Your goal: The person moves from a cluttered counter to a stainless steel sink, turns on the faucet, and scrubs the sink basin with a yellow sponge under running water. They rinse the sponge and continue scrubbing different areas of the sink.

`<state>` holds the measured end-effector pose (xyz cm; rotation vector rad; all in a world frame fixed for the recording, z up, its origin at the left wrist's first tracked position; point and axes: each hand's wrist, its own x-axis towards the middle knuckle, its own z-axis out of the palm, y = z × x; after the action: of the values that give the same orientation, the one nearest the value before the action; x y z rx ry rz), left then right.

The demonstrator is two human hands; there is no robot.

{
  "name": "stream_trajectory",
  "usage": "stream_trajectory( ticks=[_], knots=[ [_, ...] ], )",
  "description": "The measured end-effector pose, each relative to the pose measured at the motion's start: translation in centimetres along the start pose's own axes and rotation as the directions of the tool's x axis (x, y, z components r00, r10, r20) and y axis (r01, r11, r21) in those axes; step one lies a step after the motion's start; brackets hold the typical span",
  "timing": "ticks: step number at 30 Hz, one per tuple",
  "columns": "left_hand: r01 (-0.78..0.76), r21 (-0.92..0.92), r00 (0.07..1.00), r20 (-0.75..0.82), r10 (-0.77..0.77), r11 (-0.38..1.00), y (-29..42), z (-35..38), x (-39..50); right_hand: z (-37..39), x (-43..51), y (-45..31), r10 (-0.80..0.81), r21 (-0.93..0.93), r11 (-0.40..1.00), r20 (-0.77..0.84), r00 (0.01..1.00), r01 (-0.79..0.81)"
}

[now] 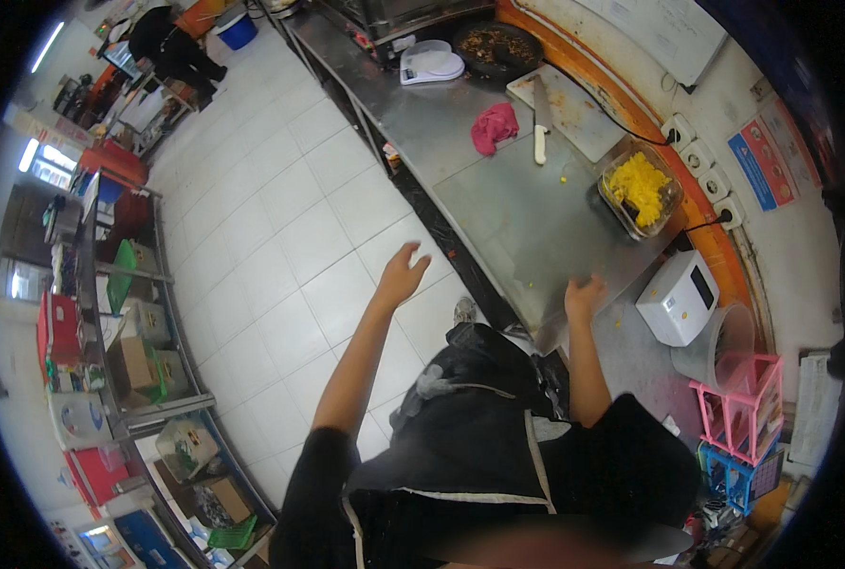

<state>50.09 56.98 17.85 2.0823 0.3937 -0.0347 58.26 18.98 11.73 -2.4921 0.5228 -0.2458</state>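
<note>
My left hand [402,274] is held out over the tiled floor with its fingers apart and nothing in it. Slightly blurred, my right hand [585,297] hovers by the near corner of the stainless steel worktable [497,213], and I see nothing in its grasp. Against the wall side of the table stands a clear rectangular container [636,227] holding crumbly yellow food [637,186]. A chef's knife with a white handle [540,142] lies with its blade on a stained white cutting board [586,121]. Left of the knife is a crumpled pink cloth [494,128].
A kitchen scale [431,65] and a dark pan with brown bits [497,50] sit farther back. At right are a white device [678,290], a clear bucket [714,348] and a pink rack [742,412]. Loaded shelves [159,419] line the left. A person [170,53] bends far off.
</note>
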Motion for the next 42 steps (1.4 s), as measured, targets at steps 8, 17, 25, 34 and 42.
stream_trajectory(
  ticks=[8, 17, 25, 34, 42],
  knots=[
    [-0.201, 0.574, 0.98, 0.122, 0.16, 0.794, 3.4, 6.4, 22.1, 1.1, -2.1, 3.3, 0.593, 0.519, 0.563, 0.288, 0.752, -0.643],
    [-0.15, 0.526, 0.969, 0.245, 0.02, 0.837, 4.4, 6.2, 25.8, 0.2, -0.3, -0.6, 0.735, 0.39, 0.564, 0.165, 0.658, -0.728],
    [-0.108, 0.568, 0.917, 0.373, -0.139, 0.816, 3.3, 6.6, 27.1, -0.6, 0.5, -2.1, 0.867, 0.437, 0.386, 0.128, 0.481, -0.813],
    [0.063, 0.086, 0.707, 0.699, -0.106, 0.994, 4.6, 2.2, 29.3, -4.9, -2.4, -3.7, 0.675, 0.477, 0.394, 0.429, 0.6, -0.785],
    [0.28, 0.029, 0.559, 0.808, -0.188, 0.959, 14.4, -4.9, 26.6, -13.1, -3.1, -8.4, 0.625, 0.408, 0.484, 0.458, 0.632, -0.775]
  ],
)
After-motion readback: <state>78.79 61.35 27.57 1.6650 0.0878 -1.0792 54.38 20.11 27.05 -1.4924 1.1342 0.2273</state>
